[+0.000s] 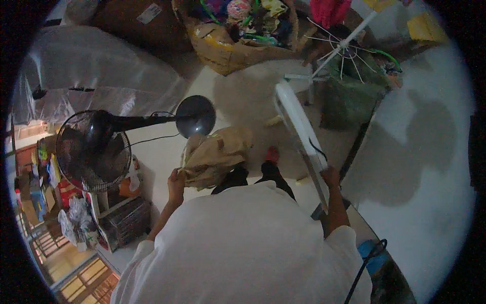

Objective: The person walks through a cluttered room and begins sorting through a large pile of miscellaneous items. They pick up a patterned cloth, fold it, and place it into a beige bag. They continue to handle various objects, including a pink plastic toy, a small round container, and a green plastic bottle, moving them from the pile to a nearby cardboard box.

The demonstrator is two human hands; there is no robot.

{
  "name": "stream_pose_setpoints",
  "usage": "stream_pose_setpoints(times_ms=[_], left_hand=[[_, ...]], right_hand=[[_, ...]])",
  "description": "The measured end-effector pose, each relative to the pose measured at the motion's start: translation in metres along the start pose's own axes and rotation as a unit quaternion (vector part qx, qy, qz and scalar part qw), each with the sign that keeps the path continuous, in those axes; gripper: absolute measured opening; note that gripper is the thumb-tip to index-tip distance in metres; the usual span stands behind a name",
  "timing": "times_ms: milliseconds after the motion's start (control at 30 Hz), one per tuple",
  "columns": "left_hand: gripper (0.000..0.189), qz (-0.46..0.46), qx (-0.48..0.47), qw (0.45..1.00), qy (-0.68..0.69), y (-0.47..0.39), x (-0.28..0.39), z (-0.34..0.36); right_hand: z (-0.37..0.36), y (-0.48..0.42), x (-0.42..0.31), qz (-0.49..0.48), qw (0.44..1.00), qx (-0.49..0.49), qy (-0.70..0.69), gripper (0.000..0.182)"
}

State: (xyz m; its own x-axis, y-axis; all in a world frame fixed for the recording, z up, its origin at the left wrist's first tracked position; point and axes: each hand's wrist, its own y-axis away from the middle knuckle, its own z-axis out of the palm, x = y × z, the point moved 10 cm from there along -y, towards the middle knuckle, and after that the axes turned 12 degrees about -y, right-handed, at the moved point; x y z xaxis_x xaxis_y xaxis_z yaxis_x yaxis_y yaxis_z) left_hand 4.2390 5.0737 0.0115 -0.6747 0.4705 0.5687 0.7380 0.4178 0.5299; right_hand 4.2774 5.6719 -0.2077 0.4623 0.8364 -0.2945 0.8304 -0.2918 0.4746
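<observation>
My left hand (176,186) grips the edge of a crumpled brown sack (218,155), apparently cloth or woven. The sack hangs in folds in front of my left leg. On the other side, my right hand (331,177) is closed around the lower part of a long, narrow white object (300,117) with a rounded far end. A short black cord or strap (317,148) lies along it near my fingers. This white object leans up and away from me; its exact kind is unclear.
A black pedestal fan (95,150) stands at left, its round base (195,116) near the sack. Ahead are an open sack (224,57) of colourful items, a white stand with thin radiating rods (343,45) and a dark green bag (349,102). Plastic sheeting (102,72) covers something at upper left.
</observation>
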Motion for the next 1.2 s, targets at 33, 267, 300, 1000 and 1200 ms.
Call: stream_pose_setpoints(times_ms=[33, 267, 300, 1000, 1200], left_hand=[[0.021, -0.008, -0.001, 1.000, -0.011, 0.003, 0.008, 0.000], [0.019, 0.062, -0.002, 0.989, 0.134, -0.012, 0.003, 0.009], [0.019, 0.081, -0.018, 0.986, 0.143, -0.018, 0.013, 0.014], [0.027, 0.099, 0.045, 0.982, 0.156, -0.056, 0.039, 0.012], [0.031, 0.067, 0.052, 0.954, 0.288, -0.086, 0.048, 0.010]], right_hand=[[0.000, 0.003, 0.017, 0.000, 1.000, 0.020, 0.006, 0.036], [-0.001, 0.027, 0.097, 0.189, 0.978, -0.051, -0.067, 0.032], [0.001, 0.029, 0.127, 0.159, 0.987, 0.007, -0.039, 0.032], [0.002, 0.017, 0.188, 0.024, 0.994, 0.089, 0.065, 0.015], [-0.079, -0.032, -0.043, -0.293, 0.904, 0.269, -0.156, 0.025]])
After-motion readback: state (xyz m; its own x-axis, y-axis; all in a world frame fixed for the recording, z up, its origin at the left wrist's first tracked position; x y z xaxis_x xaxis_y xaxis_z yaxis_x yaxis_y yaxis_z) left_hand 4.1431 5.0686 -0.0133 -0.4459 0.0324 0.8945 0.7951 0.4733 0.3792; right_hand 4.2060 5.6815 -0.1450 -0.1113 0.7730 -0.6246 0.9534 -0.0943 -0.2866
